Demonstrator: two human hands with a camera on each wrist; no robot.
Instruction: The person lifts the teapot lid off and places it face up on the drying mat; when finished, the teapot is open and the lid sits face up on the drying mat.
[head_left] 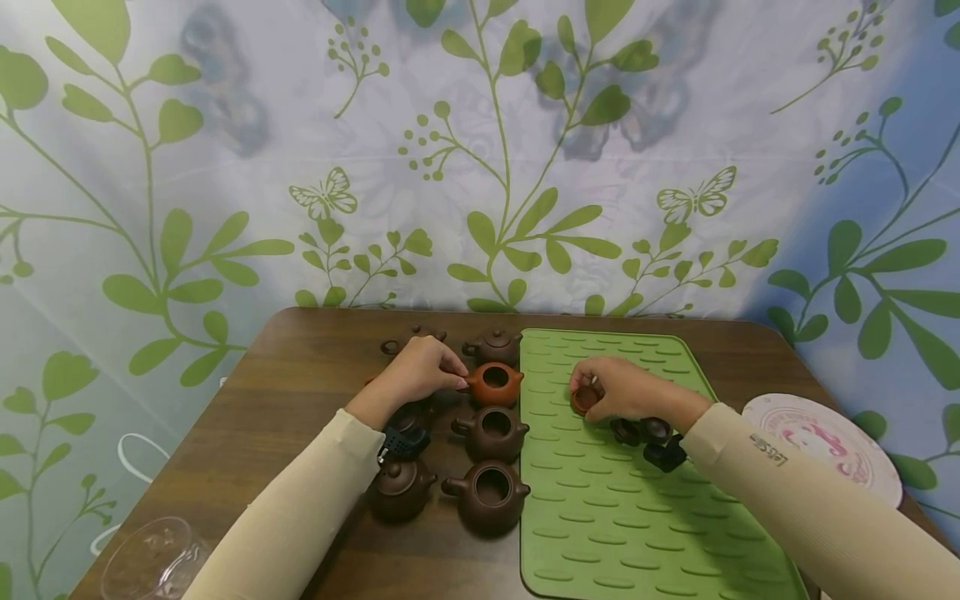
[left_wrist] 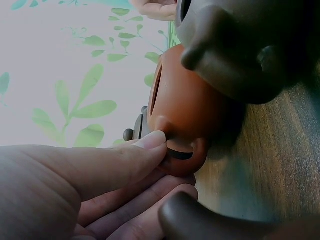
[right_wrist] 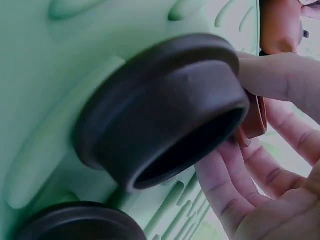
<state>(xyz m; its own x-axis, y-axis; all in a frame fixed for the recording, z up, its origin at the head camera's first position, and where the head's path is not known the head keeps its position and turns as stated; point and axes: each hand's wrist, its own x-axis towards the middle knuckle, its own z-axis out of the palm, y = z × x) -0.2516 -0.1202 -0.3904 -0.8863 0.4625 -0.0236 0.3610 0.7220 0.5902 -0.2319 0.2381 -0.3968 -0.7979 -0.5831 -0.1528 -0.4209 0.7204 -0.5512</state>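
Observation:
My left hand pinches the handle of a reddish-orange teapot, which stands lidless at the mat's left edge. In the left wrist view, thumb and fingers meet at the handle of this orange teapot. Over the green mat, my right hand holds a small reddish lid, its hollow side up. Beside that hand, two dark lids lie upturned on the mat; the nearer dark lid fills the right wrist view and partly hides the reddish lid.
Two open dark teapots, one middle and one front, stand nearer me. A lidded dark teapot is behind; more stand left, including one near my forearm. A round patterned board lies right, a clear plastic container front left.

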